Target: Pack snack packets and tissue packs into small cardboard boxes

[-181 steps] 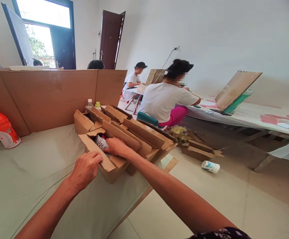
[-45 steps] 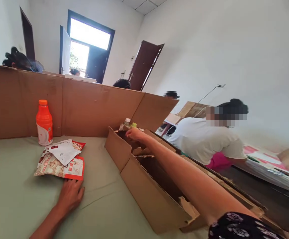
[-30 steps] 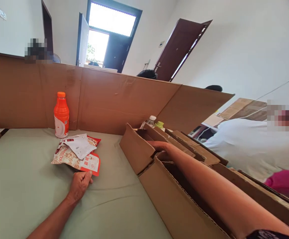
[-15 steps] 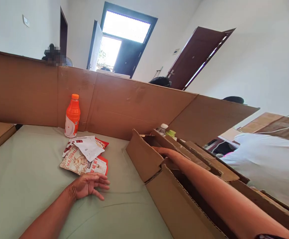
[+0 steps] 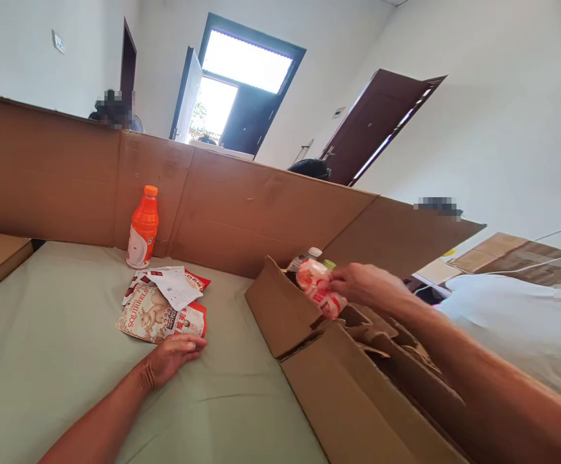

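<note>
1. A pink-and-red package (image 5: 312,278) is gripped right now by the right hand (image 5: 370,285), its edge pinched between thumb and fingers; soft, shiny plastic is suggested by the gloss, though the full shape is partly covered.
2. The package is held over the mouth of a cardboard box (image 5: 280,310), tilted, just behind the box's upright side wall; whether its lower end is inside the rim cannot be told.
3. Over to the left hand (image 5: 176,356): nothing is gripped, the fingers are slack and stretched out, and the hand is rested on its edge on the smooth, faintly creased green cloth (image 5: 241,406).
4. Just beyond those fingers, a flat, crinkled snack bag (image 5: 149,316) printed with a squirrel is laid out; by the picture alone, contact with the hand cannot be confirmed. A matte white sachet (image 5: 174,290) is draped across it, and a glossy red corner is exposed behind.
5. Along the right, more brown corrugated card is lined up, with a ragged torn flap (image 5: 375,351) bent over a dark hollow whose contents are hidden.
6. Behind the package, a clear bottle (image 5: 314,252) with a white cap and a green lid (image 5: 329,264) are half screened.
7. An orange bottle (image 5: 143,229), rounded and smooth, is stood before a folded cardboard screen (image 5: 246,206).
</note>
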### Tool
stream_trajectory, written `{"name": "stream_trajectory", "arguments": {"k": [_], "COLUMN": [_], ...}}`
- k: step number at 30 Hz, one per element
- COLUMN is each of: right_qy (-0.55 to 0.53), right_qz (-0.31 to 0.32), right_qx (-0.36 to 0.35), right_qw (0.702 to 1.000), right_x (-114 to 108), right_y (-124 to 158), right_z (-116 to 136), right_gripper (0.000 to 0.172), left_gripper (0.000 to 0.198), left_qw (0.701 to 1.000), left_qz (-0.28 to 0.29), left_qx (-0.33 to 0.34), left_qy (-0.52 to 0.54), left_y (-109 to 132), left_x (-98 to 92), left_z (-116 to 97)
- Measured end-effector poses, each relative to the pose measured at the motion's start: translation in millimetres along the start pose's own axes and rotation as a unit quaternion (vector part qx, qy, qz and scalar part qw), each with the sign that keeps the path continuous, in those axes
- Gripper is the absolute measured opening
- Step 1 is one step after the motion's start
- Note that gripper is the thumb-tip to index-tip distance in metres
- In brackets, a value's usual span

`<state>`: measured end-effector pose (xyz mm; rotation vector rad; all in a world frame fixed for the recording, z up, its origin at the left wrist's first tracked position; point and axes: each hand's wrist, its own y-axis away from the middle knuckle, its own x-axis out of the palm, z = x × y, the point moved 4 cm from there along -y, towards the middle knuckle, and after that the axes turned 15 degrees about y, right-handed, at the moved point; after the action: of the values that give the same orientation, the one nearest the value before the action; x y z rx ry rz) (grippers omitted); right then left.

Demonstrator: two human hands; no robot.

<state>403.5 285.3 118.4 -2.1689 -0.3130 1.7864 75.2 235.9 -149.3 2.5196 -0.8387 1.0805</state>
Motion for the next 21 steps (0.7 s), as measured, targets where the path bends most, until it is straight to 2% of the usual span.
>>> {"name": "stream_trajectory", "arguments": {"k": [2,5,9,11,12,14,16,19,21], "right_qy": [0.052,0.088,0.064,0.043,0.033,0.017,0.006,-0.019,-0.052], "right_qz": [0.021,0.010,0.002,-0.005,-0.010,-0.015,-0.006,0.001,-0.024], "right_qx": [0.024,0.012,-0.119,-0.194,-0.233,-0.304,-0.336,-0.318,-0.280], "right_qw": [0.998,0.996,0.991,0.980,0.972,0.952,0.942,0.948,0.958], "right_x": [-25,-50,-59,-59,-58,-52,-42,-26,-23], "right_y": [-1,-7,-9,6,19,53,94,157,197], "right_z": [9,62,159,187,193,189,168,125,98], "right_gripper": [0.034,0.023,0.021,0.022,0.021,0.019,0.016,0.013,0.012], "left_gripper": [0.041,0.043,0.044,0.044,0.044,0.044,0.044,0.043,0.044], "left_qw": [1.000,1.000,0.999,0.999,0.999,0.999,0.998,0.998,0.997], "left_qz": [0.000,0.005,0.016,0.016,0.015,0.008,0.002,-0.003,-0.004], "left_qx": [0.014,0.022,0.020,0.018,0.017,0.015,0.012,0.010,0.008], "left_qy": [-0.006,-0.014,-0.032,-0.040,-0.044,-0.049,-0.055,-0.066,-0.078], "left_y": [-2,-4,-4,-4,-4,-4,-5,-4,-4], "left_x": [-0.4,0.1,1.7,2.2,2.3,2.8,4.4,10.7,16.4], "left_z": [-1,-5,-14,-18,-19,-22,-24,-31,-36]}}
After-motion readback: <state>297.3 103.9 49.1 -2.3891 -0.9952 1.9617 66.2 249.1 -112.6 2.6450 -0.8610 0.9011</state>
